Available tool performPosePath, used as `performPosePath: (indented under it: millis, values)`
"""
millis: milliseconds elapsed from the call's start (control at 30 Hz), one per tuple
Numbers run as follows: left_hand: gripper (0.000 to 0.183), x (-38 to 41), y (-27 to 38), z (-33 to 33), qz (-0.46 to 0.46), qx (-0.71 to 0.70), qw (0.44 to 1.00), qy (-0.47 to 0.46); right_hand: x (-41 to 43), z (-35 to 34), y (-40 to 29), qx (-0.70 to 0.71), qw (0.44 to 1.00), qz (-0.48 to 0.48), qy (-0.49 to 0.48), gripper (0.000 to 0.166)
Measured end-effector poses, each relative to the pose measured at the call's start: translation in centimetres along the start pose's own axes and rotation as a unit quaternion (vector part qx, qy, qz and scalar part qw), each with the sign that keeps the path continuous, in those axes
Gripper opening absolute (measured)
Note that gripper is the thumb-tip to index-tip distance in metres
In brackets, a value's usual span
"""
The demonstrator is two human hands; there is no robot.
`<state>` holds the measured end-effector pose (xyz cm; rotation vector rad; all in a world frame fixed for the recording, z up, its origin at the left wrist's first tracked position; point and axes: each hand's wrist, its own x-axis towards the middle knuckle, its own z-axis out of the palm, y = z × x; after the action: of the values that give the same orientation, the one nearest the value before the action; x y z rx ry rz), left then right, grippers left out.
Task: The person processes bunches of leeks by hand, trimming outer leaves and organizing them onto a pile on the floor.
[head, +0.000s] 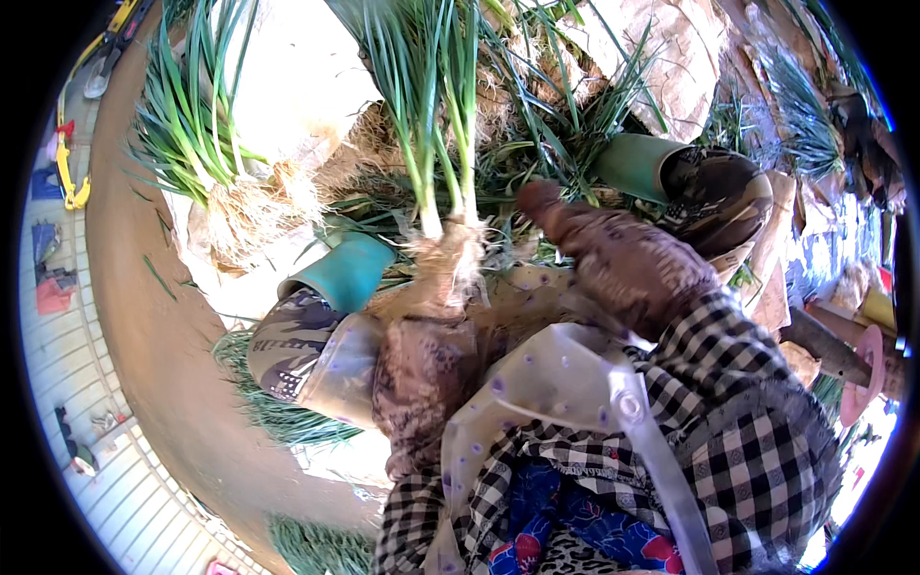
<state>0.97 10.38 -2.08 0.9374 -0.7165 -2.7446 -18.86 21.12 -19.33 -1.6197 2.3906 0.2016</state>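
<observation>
A bunch of green allium plants point(463, 154) stands nearly upright before me, its long leaves pointing away and its pale stalks towards me. My left hand point(438, 291), blurred, grips the bunch at its root end, where tangled roots hide part of the fingers. To the right of the stalks is my right hand point(550, 208), in brown covering and apart from the bunch. Its fingers are blurred against loose leaves, so whether it pinches anything is unclear. A clear dotted plastic apron point(546, 370) lies over my lap below both hands.
Another rooted bunch point(237, 208) lies on pale sheeting at the left. Cut leaves and roots point(532, 154) litter the ground between my teal boot tops point(341, 269). More green bunches point(805, 122) lie at the far right. A yellow-handled tool point(72, 180) is at the left rim.
</observation>
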Motion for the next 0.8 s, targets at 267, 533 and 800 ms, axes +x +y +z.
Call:
performPosePath:
  millis: [267, 533, 800]
  values:
    - [0.03, -0.8, 1.3, -2.4, 0.267, 0.062, 0.952, 0.138, 0.4, -6.7, 2.8, 0.165, 0.981, 0.051, -0.088, 0.019]
    - [0.034, 2.7, -1.5, -2.4, 0.277, 0.339, 0.892, 0.113, 3.2, -18.2, -1.5, 0.737, 0.669, 0.071, 0.056, 0.035]
    - [0.035, 1.9, -2.0, -1.0, 0.293, 0.24, 0.912, 0.157, 0.1, -18.9, -1.5, 0.411, 0.868, 0.096, 0.261, 0.018]
